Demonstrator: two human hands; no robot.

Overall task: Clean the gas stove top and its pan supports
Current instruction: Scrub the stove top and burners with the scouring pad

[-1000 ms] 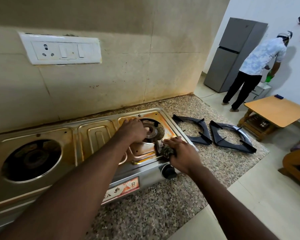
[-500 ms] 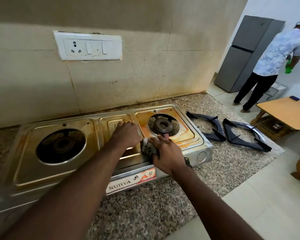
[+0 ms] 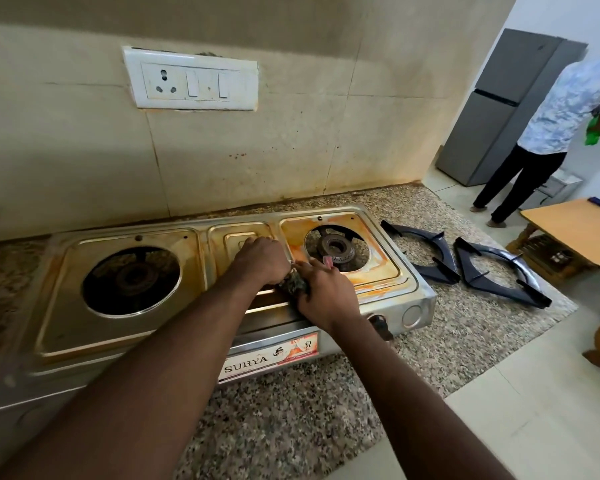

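A two-burner steel gas stove (image 3: 125, 334) stands on the granite counter, its top stained orange around the right burner (image 3: 336, 249). My right hand (image 3: 326, 292) is shut on a dark scrubber (image 3: 293, 284), pressed on the stove's middle front strip. My left hand (image 3: 262, 259) rests flat on the centre panel, touching the scrubber. Two black pan supports (image 3: 426, 252) (image 3: 499, 271) lie off the stove on the counter to its right. The left burner (image 3: 132, 278) is bare.
The granite counter (image 3: 291, 420) ends at a front edge on the right. A switchboard (image 3: 191, 79) sits on the tiled wall. Another person (image 3: 548, 133) stands by a grey fridge (image 3: 499, 105), and a wooden table (image 3: 575, 226) is beyond the counter.
My right hand with the scrubber has moved left from the right burner's front edge to the middle strip. My left hand has moved from the right burner to the centre panel.
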